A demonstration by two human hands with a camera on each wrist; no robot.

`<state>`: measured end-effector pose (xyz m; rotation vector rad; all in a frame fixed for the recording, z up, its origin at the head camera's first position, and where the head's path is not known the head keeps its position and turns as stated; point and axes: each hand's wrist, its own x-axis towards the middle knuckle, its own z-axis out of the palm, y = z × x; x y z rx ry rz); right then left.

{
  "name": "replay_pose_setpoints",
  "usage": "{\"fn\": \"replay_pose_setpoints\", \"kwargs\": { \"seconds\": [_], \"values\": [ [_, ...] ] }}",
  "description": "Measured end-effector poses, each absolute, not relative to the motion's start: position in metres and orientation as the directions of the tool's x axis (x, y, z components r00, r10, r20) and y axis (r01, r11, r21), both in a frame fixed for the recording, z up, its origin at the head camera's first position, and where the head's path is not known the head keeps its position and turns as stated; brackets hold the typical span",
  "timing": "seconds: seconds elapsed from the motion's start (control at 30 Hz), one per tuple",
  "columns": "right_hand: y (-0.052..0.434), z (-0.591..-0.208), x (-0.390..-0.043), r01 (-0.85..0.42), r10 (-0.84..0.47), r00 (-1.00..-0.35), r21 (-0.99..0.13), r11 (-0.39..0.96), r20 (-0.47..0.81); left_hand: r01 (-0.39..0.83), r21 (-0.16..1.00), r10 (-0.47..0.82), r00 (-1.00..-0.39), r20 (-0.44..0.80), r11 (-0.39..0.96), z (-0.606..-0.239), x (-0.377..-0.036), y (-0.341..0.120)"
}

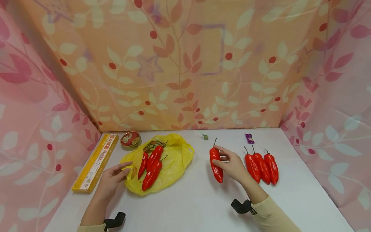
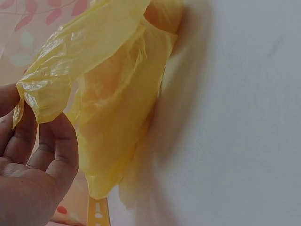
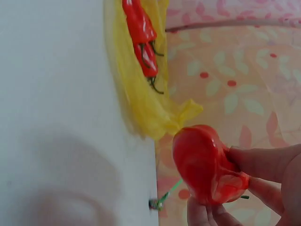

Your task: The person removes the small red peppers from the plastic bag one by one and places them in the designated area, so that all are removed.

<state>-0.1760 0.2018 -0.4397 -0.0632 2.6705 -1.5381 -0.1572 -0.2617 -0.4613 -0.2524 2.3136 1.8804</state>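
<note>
My right hand [image 1: 231, 163] holds a red chili pepper [image 1: 215, 165] between thumb and fingers, its stem pointing away; the right wrist view shows the same pepper [image 3: 200, 162] from its blunt side. With thumb and fingers my left hand [image 2: 35, 165] pinches the edge of a yellow plastic bag [image 2: 113, 94]. The bag [image 1: 176, 170] is spread on the white table, and several red peppers [image 1: 152, 175] lie on it. To the right of my right hand, three more red peppers [image 1: 262, 167] lie side by side on the table.
Left of the bag lies a yellow pasta box [image 1: 97, 164], with a round red tin [image 1: 130, 140] behind it. Toward the back are a small green lollipop [image 1: 205, 137] and a purple-wrapped sweet [image 1: 249, 138]. Patterned cloth walls [image 1: 185, 96] enclose the table's back and sides.
</note>
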Motion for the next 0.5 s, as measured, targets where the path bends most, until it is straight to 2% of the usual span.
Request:
{"fn": "replay_pose_setpoints", "kwargs": {
  "seconds": [0.3,0.5],
  "values": [
    [0.248,-0.443,-0.17,0.003,-0.036,-0.999,-0.801,0.599,-0.031,-0.212,0.954,-0.028,-0.977,-0.211,0.212,-0.462,-0.158,-0.262],
    [0.275,-0.455,-0.176,-0.012,-0.019,-1.0,-0.697,0.717,-0.002,-0.226,0.952,-0.035,-0.974,-0.224,0.208,-0.462,-0.156,-0.262]
  ]
}}
